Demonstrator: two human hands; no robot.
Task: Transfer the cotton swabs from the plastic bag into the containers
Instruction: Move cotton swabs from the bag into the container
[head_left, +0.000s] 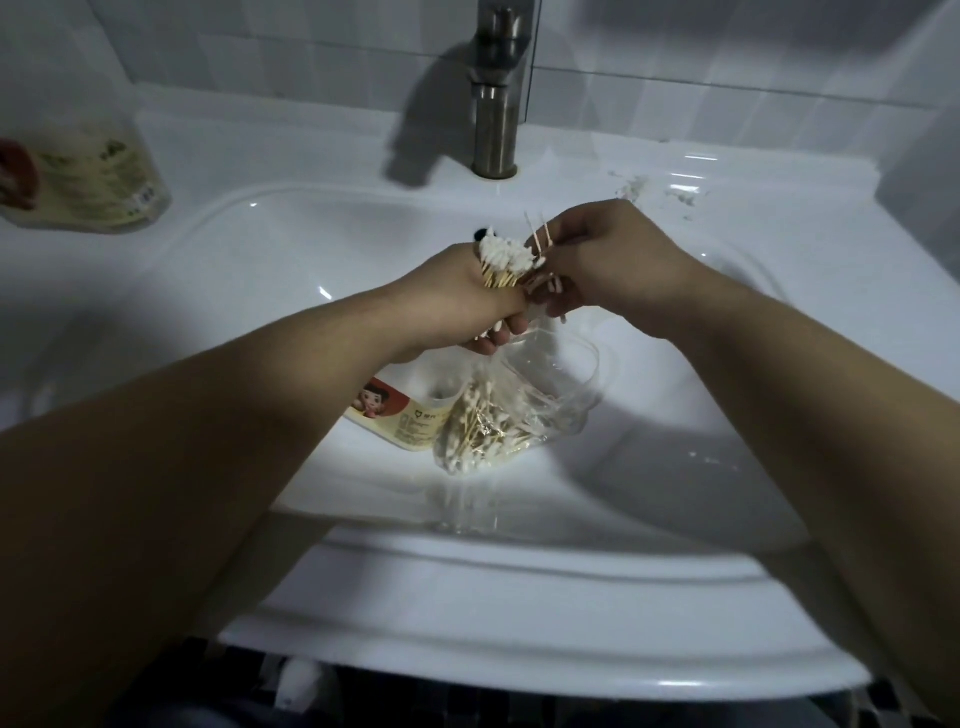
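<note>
My left hand (457, 296) grips an upright bundle of cotton swabs (506, 260), white tips up, over the white sink basin (291, 249). The same hand also holds the top of a clear plastic bag (498, 421) that hangs down into the basin with many swabs in its bottom. My right hand (608, 260) pinches a few loose swabs (540, 236) right beside the bundle. A clear container with a cartoon label (400, 415) lies in the basin, partly behind the bag and under my left wrist.
A metal faucet (496, 98) stands at the back of the sink. A second labelled clear container (98, 176) stands on the counter at the far left. White fluff bits (636, 189) lie on the rim at the back right. The sink's front rim (519, 597) is close to me.
</note>
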